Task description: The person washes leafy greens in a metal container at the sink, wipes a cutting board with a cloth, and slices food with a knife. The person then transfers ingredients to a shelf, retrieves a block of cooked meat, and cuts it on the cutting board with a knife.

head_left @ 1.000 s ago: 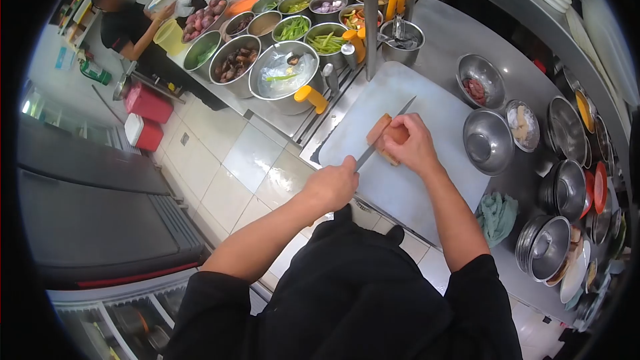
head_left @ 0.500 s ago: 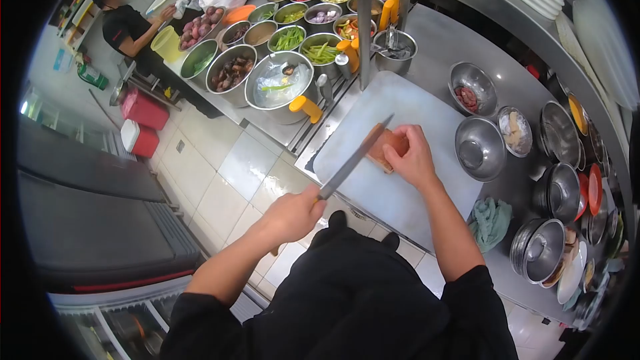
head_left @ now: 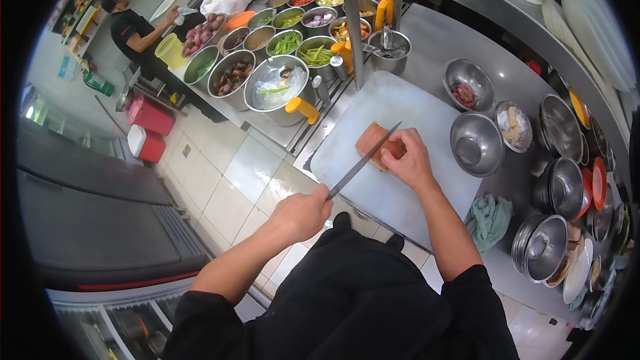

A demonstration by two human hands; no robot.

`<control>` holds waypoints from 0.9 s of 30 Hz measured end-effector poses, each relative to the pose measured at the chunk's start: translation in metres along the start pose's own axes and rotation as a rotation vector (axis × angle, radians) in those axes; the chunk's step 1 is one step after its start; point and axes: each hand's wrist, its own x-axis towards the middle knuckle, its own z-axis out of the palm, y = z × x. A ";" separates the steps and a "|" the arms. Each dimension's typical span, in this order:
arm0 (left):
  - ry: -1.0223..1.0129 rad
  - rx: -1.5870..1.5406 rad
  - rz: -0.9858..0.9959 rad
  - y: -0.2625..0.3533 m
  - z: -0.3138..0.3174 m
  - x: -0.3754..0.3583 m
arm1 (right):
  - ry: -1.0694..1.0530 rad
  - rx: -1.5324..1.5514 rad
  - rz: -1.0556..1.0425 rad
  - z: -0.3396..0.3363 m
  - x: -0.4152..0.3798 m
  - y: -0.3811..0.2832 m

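My left hand [head_left: 301, 216] is wrapped round the handle of a long kitchen knife [head_left: 360, 167]. Its blade slants up and to the right across a reddish-brown block of food [head_left: 371, 137], which looks like meat. The block lies on a white cutting board [head_left: 427, 107]. Fingers bent, my right hand [head_left: 409, 159] grips the block's right end, close beside the blade. Part of the block is hidden behind those fingers.
Metal bowls, one with raw meat [head_left: 463, 95], stand right of the board. A green cloth [head_left: 490, 222] lies nearby. Beyond a metal post [head_left: 352, 27] are several pots of cut vegetables and a large bowl [head_left: 261, 97]. Another person [head_left: 137, 37] stands at far left.
The knife has moved right, its blade now crossing nearer the middle of the block. My left hand shifted right with it; my right hand keeps its grip, slightly left of before.
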 end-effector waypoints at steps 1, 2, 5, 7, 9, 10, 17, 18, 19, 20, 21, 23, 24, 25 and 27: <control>-0.003 -0.004 0.005 -0.001 0.003 0.002 | -0.008 0.012 0.010 0.000 0.000 -0.001; -0.007 -0.007 0.011 -0.001 0.006 0.002 | -0.016 0.022 0.022 0.000 0.000 -0.001; -0.079 0.005 -0.049 0.003 0.000 -0.017 | -0.059 0.039 0.068 -0.006 0.003 -0.005; -0.103 0.013 -0.075 0.005 -0.001 -0.019 | -0.082 0.044 0.086 -0.007 0.004 -0.004; -0.076 0.002 -0.065 0.007 0.014 0.001 | -0.099 0.045 0.077 -0.005 0.004 -0.003; -0.050 -0.009 -0.045 0.007 0.023 0.014 | -0.095 0.048 0.069 -0.005 0.003 -0.003; -0.014 -0.047 -0.006 0.000 0.028 0.007 | -0.077 0.035 0.052 -0.005 0.003 -0.005; -0.031 -0.045 -0.020 -0.001 0.028 0.005 | -0.079 0.040 0.068 -0.005 0.002 -0.006; -0.053 -0.046 -0.039 -0.002 0.030 0.002 | -0.082 0.039 0.082 -0.006 -0.001 -0.006; -0.035 -0.062 -0.034 -0.002 0.037 0.005 | -0.088 0.040 0.092 -0.006 -0.002 -0.006; -0.007 -0.072 -0.026 0.000 0.043 0.015 | -0.085 0.041 0.093 -0.005 0.001 -0.007; 0.023 -0.096 -0.004 -0.002 0.046 0.019 | -0.076 0.038 0.067 -0.004 0.001 -0.004; 0.007 -0.094 -0.014 -0.003 0.042 0.009 | -0.075 0.037 0.055 -0.003 0.000 -0.001; -0.009 -0.090 -0.026 -0.006 0.033 -0.006 | -0.069 0.041 0.064 -0.002 0.000 0.001; -0.006 -0.100 -0.039 -0.019 0.019 -0.037 | -0.055 0.053 0.092 0.001 -0.002 0.005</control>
